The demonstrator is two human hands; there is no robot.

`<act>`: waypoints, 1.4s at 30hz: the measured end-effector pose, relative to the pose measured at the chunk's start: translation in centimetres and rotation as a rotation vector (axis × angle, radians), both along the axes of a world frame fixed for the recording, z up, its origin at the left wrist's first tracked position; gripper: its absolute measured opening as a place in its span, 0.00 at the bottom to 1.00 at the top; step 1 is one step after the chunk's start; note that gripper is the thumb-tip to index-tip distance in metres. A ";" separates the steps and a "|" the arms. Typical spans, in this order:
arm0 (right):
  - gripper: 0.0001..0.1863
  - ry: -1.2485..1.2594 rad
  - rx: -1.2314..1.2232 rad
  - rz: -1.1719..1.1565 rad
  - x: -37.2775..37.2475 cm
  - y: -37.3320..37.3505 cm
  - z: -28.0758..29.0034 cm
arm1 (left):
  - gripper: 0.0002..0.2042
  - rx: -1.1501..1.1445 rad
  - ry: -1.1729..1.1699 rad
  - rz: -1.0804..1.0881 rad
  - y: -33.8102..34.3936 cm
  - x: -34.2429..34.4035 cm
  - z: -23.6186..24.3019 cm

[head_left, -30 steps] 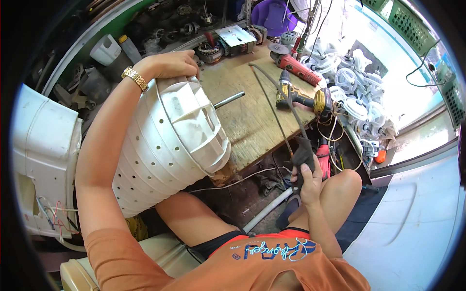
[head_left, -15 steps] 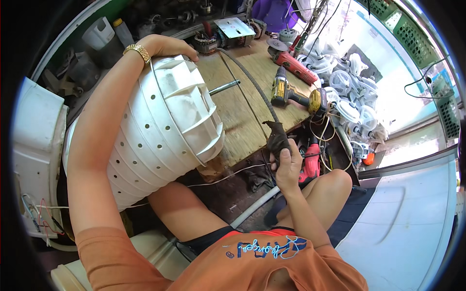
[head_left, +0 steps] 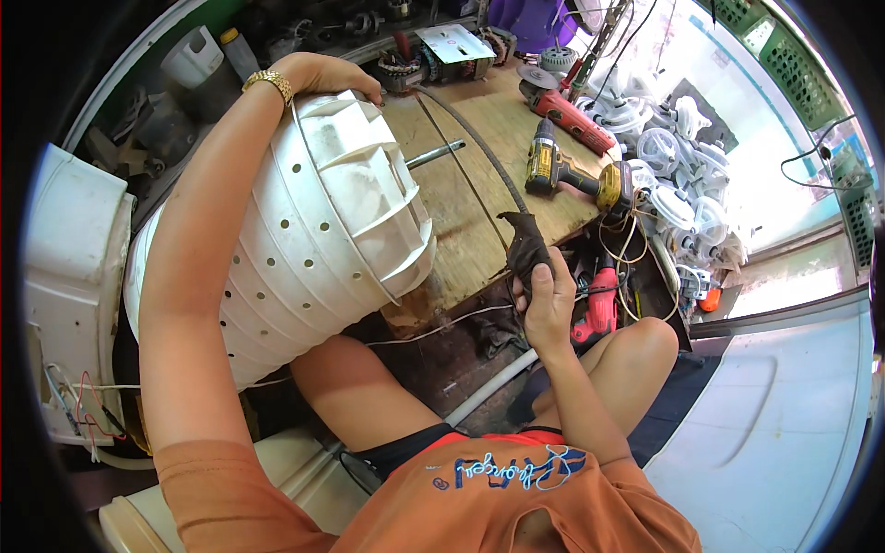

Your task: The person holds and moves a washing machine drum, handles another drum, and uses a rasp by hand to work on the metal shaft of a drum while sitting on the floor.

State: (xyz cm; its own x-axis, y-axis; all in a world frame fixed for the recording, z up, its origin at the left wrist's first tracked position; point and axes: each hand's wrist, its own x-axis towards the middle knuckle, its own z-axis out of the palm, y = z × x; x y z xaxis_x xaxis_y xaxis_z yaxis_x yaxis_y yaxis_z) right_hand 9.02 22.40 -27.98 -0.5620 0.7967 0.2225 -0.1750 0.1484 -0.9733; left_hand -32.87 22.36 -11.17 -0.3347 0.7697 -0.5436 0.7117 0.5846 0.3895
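Note:
A white perforated spin tub (head_left: 304, 249) lies tilted on its side across my left thigh, its ribbed end toward the wooden board. From that end sticks a metal shaft (head_left: 436, 153). My left arm reaches over the tub, and my left hand (head_left: 332, 77) is curled round the far edge of its ribbed end. In my right hand (head_left: 551, 300), the fingers are closed on a crumpled dark rag (head_left: 528, 247). A dark ribbed rod (head_left: 484, 147) runs from the rag up to the back of the board; whether the hand also grips the rod is hidden by the cloth.
On the wooden board (head_left: 461, 217) lie a yellow-black cordless drill (head_left: 576, 175) and a red angle grinder (head_left: 576, 120). Motor parts (head_left: 401, 69) sit at the back. A red power tool (head_left: 601, 300) lies below, by my knee. Clear plastic parts (head_left: 678, 198) are heaped at right.
The whole view has shifted slightly, so most things appear a little farther right. Both hands keep their holds on the tub and the rag.

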 end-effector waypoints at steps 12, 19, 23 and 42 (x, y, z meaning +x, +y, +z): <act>0.19 -0.068 0.042 -0.010 -0.1 0.3 2.0 | 0.13 0.125 -0.137 -0.158 -0.3 0.3 0.4; 0.18 -0.086 0.073 0.002 -0.8 0.0 2.4 | 0.11 0.168 -0.126 -0.118 -0.7 -1.0 -0.6; 0.14 -0.174 0.145 -0.034 -0.8 0.3 2.6 | 0.11 0.197 -0.111 -0.107 -0.4 0.0 -0.2; 0.27 -0.225 0.654 -0.068 -4.4 0.7 6.3 | 0.23 0.071 0.023 -0.226 -0.3 -0.8 0.0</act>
State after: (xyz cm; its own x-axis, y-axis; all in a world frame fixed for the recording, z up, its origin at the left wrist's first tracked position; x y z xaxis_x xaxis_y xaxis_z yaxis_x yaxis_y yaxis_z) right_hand 4.59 23.09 -21.70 -0.6041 0.5738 0.5530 0.0509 0.7203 -0.6918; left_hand -33.70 22.09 -11.21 -0.1616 0.8624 -0.4798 0.8305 0.3814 0.4059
